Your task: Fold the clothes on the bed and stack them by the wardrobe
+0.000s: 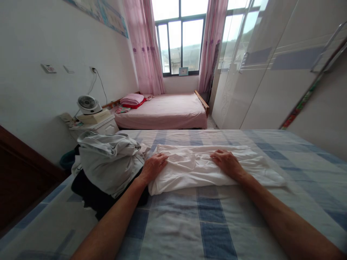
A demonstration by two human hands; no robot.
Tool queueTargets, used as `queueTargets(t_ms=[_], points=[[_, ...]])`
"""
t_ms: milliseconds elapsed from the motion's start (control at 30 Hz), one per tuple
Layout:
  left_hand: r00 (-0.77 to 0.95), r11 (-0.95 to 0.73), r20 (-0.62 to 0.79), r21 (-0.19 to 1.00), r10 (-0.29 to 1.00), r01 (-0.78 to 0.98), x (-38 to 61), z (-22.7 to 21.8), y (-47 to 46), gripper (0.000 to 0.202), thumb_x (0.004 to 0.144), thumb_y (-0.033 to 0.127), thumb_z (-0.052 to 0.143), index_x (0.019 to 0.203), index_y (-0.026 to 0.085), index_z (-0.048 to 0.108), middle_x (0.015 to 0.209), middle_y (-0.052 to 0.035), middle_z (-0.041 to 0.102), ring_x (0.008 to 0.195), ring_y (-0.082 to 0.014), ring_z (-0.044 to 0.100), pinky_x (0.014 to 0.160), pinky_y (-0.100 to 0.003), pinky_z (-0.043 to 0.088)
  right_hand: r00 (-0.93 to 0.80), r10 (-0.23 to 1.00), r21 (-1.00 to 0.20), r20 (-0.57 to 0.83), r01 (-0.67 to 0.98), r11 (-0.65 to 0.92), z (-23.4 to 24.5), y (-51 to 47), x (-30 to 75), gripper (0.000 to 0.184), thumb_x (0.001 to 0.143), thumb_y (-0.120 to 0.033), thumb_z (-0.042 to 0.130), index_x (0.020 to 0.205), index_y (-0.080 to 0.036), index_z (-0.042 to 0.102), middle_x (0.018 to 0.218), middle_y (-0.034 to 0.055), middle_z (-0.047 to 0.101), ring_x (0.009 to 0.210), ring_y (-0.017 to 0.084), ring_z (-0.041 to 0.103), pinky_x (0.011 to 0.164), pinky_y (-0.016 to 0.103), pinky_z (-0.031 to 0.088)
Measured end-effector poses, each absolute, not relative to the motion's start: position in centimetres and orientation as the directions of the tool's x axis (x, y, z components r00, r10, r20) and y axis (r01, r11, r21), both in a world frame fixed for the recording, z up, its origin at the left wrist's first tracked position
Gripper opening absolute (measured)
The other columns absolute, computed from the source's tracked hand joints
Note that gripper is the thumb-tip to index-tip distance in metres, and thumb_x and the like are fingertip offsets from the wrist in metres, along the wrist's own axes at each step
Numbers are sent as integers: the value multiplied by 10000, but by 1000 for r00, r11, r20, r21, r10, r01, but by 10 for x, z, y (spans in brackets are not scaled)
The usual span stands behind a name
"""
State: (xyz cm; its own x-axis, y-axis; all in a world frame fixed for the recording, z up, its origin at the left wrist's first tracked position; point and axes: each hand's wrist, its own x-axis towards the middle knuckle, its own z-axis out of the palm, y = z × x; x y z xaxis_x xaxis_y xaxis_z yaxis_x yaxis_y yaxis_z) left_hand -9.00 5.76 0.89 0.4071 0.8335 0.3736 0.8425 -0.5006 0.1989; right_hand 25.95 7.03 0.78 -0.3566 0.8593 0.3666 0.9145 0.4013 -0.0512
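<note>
A white garment (184,173), folded into a long flat strip with wrinkles, lies crosswise on the checked bed sheet (173,227). I cannot make out what kind of garment it is. Near its left end my left hand (154,167) rests on the cloth, fingers stretched out and pointing right. My right hand (227,163) lies on it right of the middle, with its fingers extended and slightly bent against the fabric. Beside my left forearm sits a pile of light grey clothes (111,162) with black clothing (92,193) underneath.
Beyond this bed stands a second bed (168,112) with a pink sheet and folded bedding (132,100). A fan (89,104) sits on a box atop a white cabinet (104,126) at the left. Glossy wardrobe doors (252,83) line the right side.
</note>
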Motion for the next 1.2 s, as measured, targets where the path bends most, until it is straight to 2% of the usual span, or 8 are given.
queueTargets(t_ms=[133,333,600,800,900,967,1067,1200], points=[[356,-449,398,167,845,878,-92,8,61,311,864,151,435,1103,214,624,1062,-59,650,973,-204,602,857,-320,477,-351,849,28,395,928,371,5,69,259,233,903,-251,454,868,-209,681,925,53,679,953,209,584,818,320,378],[357,-477,445,193,821,857,-95,5,64,300,832,141,476,1052,234,659,1029,-47,635,950,-180,600,847,-290,477,-400,814,56,421,907,417,4,68,259,199,900,-249,474,886,-207,668,947,49,682,949,201,582,829,309,356],[265,-471,462,418,847,777,-91,4,66,245,837,206,478,938,214,701,1052,-44,655,919,-174,630,850,-306,485,-362,819,9,445,917,400,1,71,257,208,891,-230,459,847,-191,659,915,62,686,912,209,596,799,314,374],[216,-500,511,521,832,692,-88,7,64,282,870,190,391,992,185,645,1086,-59,665,1027,-174,605,920,-310,456,-339,821,13,459,927,375,2,70,257,225,903,-243,435,848,-196,648,909,63,684,895,199,595,788,303,375],[171,-452,501,517,849,727,-87,8,61,269,868,218,411,995,196,647,1038,-54,680,969,-190,623,876,-317,469,-342,822,10,456,925,379,2,70,258,217,901,-237,437,850,-200,645,906,62,683,897,195,593,787,296,375],[125,-410,473,567,872,714,-86,8,60,266,864,242,432,1005,194,652,977,-48,696,880,-189,643,820,-311,485,-341,822,3,457,924,382,2,69,258,213,898,-230,439,852,-199,644,908,61,682,903,196,591,791,296,376],[78,-346,373,736,924,582,-82,9,59,292,862,310,459,1029,177,659,891,-40,712,766,-177,652,695,-274,503,-332,823,-11,461,925,380,1,69,258,210,895,-223,440,849,-193,642,908,57,680,901,196,592,800,299,377],[104,-326,309,881,945,344,-78,11,57,342,856,376,476,1037,153,662,946,-55,715,823,-179,651,674,-242,504,-323,823,-39,467,923,384,1,69,258,197,886,-226,454,845,-194,644,900,58,679,895,192,593,799,297,384]])
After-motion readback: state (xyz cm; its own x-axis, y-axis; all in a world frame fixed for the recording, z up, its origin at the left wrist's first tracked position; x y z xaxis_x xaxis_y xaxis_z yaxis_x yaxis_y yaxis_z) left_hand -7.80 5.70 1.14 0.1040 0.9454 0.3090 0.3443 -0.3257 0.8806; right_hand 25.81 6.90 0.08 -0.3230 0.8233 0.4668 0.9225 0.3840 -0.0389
